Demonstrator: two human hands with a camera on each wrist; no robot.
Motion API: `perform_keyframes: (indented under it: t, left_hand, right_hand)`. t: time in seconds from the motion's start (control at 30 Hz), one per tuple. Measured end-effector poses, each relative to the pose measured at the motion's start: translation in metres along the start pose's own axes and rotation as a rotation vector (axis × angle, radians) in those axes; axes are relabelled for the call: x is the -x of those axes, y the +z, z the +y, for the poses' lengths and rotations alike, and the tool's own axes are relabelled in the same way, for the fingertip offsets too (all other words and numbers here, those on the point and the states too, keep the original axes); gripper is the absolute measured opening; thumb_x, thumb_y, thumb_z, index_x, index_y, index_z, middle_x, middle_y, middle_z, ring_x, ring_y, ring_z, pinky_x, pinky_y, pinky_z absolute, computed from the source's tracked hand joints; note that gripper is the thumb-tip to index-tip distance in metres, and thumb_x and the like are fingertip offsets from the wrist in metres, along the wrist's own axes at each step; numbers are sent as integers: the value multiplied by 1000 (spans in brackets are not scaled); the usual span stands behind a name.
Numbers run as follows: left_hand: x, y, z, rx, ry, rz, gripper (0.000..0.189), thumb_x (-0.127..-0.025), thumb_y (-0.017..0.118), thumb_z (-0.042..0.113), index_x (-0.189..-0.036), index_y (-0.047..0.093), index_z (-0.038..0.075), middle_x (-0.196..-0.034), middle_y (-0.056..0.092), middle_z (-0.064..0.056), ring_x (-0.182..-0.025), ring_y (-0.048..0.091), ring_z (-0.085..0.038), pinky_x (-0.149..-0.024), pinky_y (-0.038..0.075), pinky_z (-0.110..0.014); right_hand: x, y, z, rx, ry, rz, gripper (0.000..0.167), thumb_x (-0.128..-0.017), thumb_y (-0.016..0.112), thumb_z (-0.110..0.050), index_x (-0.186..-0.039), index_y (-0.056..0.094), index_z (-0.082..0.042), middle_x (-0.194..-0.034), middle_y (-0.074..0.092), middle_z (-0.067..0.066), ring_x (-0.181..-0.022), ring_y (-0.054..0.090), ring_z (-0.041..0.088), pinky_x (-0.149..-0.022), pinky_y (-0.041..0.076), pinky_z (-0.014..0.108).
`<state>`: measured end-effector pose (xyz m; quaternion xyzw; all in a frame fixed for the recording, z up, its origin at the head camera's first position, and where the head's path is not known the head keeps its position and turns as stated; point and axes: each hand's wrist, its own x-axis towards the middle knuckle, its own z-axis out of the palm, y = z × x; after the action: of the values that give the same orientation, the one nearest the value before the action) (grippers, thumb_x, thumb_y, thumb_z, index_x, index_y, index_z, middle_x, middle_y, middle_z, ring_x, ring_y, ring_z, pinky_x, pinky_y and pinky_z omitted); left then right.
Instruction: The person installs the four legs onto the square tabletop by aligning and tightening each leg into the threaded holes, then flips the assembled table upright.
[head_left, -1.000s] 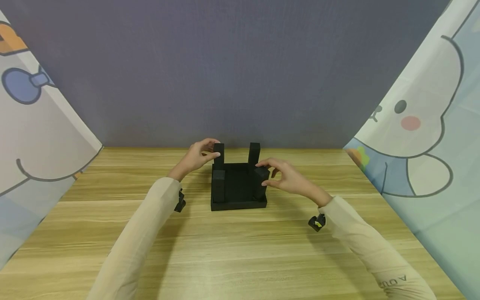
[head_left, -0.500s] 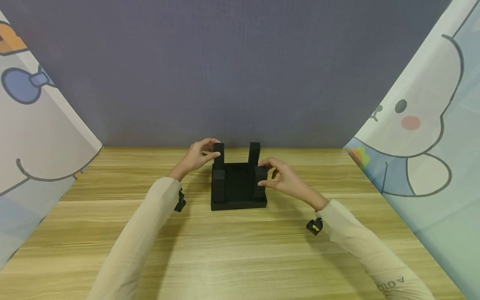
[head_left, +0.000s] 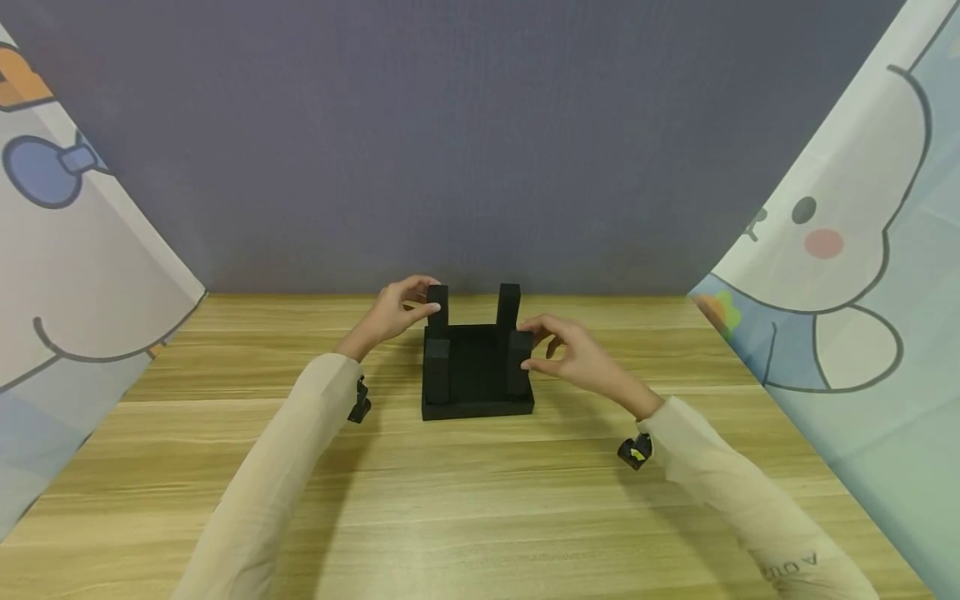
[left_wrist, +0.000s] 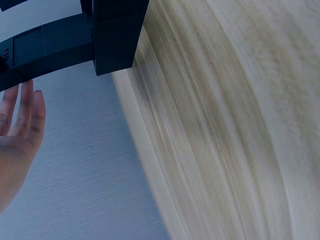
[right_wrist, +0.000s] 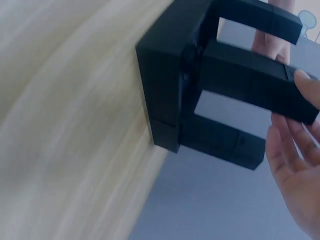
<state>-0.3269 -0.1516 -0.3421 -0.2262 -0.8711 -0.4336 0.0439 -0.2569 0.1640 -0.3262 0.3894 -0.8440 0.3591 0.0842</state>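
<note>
In the head view, a black square base (head_left: 477, 411) lies on the table with a black post standing upright at each corner, like a small upturned table. My left hand (head_left: 393, 310) pinches the top of the far left post (head_left: 438, 294) between thumb and fingers. On the other side, my right hand (head_left: 573, 354) holds the upper part of the near right post (head_left: 517, 367). The right wrist view shows the right thumb (right_wrist: 306, 87) on one face of that post and the fingers beneath. Neither hand touches the near left post (head_left: 437, 371) or the far right post (head_left: 508, 304).
A wood-grain tabletop (head_left: 450, 508) spreads around the base. Behind it rises a grey partition (head_left: 472, 150). Cartoon-printed panels flank the table at the left (head_left: 97, 250) and the right (head_left: 832, 275). Small black wrist cameras hang below both sleeves.
The near right post, tilted outward to the right a second ago, now stands upright. My right hand moved slightly left with it, then slightly back. The left hand has stayed in place.
</note>
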Motion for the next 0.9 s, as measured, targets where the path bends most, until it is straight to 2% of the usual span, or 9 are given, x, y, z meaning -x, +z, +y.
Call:
perform_keyframes:
  t: [0.17, 0.3, 0.47, 0.73, 0.9]
  left_hand:
    - [0, 0, 1, -6, -3, -5, 42, -87, 62, 29, -126, 51, 18, -123, 51, -11, -110, 56, -28, -86, 49, -45]
    - [-1, 0, 1, -6, -6, -4, 41, -87, 62, 29, -126, 51, 18, -123, 51, -11, -110, 56, -28, -86, 49, -46]
    - [0, 0, 2, -1, -5, -5, 41, -87, 62, 29, -125, 51, 18, -123, 51, -11, -109, 57, -28, -85, 49, -45]
    - [0, 0, 1, 5, -6, -10, 41, -87, 62, 29, -125, 51, 19, -124, 51, -11, -110, 56, -28, -86, 49, -46]
    - [0, 1, 1, 3, -8, -12, 40, -87, 62, 29, -125, 51, 19, -125, 50, -11, -110, 56, -28, -86, 49, -46]
  right_hand:
    - [3, 7, -2, 17, 39, 79, 45, -72, 78, -16, -112, 59, -8, -104, 63, 7, -84, 61, 30, -64, 51, 29]
    - [5, 8, -3, 27, 42, 92, 45, -71, 78, -14, -111, 59, -7, -102, 63, 7, -83, 61, 29, -63, 50, 27]
    - [3, 4, -3, 28, 25, 52, 47, -72, 78, -13, -114, 57, -7, -107, 62, 8, -86, 61, 24, -65, 50, 28]
    - [-1, -3, -2, -20, 1, -77, 53, -76, 75, -12, -123, 52, -6, -119, 56, 12, -93, 58, 25, -67, 53, 36]
    - [2, -2, -2, 1, 19, -68, 52, -77, 73, -11, -124, 52, -7, -118, 57, 11, -89, 59, 25, -66, 53, 33]
